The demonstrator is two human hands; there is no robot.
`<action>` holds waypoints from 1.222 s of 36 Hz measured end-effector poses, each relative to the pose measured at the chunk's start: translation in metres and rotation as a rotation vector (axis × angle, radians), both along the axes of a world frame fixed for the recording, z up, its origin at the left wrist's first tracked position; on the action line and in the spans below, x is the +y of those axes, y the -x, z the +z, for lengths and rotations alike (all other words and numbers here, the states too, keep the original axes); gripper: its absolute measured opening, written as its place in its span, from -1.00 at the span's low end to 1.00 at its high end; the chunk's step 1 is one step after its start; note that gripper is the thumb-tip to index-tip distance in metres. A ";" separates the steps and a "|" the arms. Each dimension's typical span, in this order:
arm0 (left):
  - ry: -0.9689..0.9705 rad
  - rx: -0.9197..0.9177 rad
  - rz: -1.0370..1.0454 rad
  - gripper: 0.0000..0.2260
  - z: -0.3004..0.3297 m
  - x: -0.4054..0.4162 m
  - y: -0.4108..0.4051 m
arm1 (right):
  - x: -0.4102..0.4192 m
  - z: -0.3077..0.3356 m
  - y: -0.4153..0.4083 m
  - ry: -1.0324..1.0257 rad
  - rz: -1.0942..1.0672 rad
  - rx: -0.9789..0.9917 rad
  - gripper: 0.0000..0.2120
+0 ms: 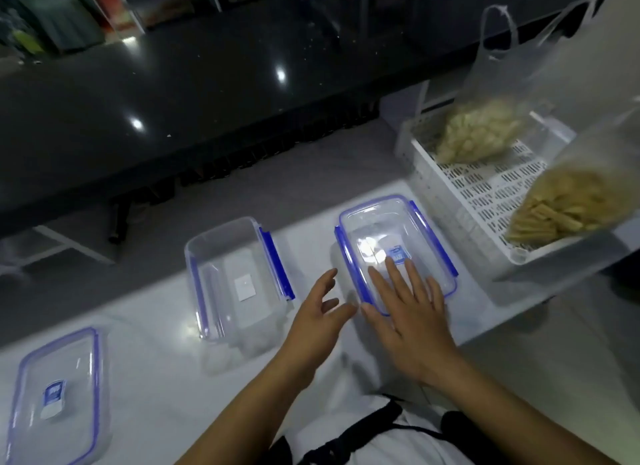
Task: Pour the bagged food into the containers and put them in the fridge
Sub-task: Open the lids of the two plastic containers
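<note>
A clear lidded container with blue clips sits on the white counter. My right hand lies flat on its lid, fingers spread. My left hand hovers open just left of it, holding nothing. An open clear container stands further left, without a lid. A separate blue-rimmed lid lies at the near left. Two clear bags of pale food, one at the back and one in front, rest in a white slotted basket at the right.
A glossy black counter runs across behind the white counter, with a grey gap between them. The white counter's right edge ends just past the basket. Shelves and clutter show at the top left.
</note>
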State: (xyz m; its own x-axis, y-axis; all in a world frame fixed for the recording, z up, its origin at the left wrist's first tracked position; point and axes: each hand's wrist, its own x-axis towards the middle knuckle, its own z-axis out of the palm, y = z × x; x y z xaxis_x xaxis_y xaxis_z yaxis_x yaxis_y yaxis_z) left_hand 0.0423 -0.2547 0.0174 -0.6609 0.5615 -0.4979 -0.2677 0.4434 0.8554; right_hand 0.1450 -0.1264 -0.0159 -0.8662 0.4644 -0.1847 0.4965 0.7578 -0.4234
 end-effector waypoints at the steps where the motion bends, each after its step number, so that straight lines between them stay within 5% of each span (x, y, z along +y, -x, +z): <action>1: -0.004 -0.016 0.016 -0.46 -0.002 0.000 -0.003 | -0.010 0.004 -0.010 0.059 -0.001 0.011 -0.32; 6: -0.074 -0.088 0.063 -0.50 -0.015 -0.013 -0.019 | -0.025 0.035 -0.048 0.280 -0.059 0.168 -0.48; 10: -0.085 -0.147 0.117 -0.44 -0.023 -0.025 -0.024 | 0.007 0.046 -0.063 0.486 -0.401 0.423 -0.54; 14: -0.130 -0.226 0.144 -0.50 -0.027 -0.025 -0.028 | 0.041 0.042 -0.063 0.935 -0.738 0.337 -0.65; 24: -0.185 -0.278 0.178 -0.48 -0.034 -0.035 -0.025 | 0.054 0.012 -0.073 1.190 -0.799 0.304 -0.75; 35: -0.250 -0.360 0.210 -0.59 -0.046 -0.046 -0.022 | 0.061 0.003 -0.082 1.143 -0.774 0.338 -0.76; 40: -0.070 -0.069 0.122 -0.50 -0.041 -0.045 -0.029 | 0.060 -0.002 -0.087 0.919 -0.747 0.445 -0.73; 44: 0.043 0.277 -0.232 -0.12 -0.031 -0.047 -0.033 | 0.053 0.005 -0.093 0.694 -0.383 0.419 -0.54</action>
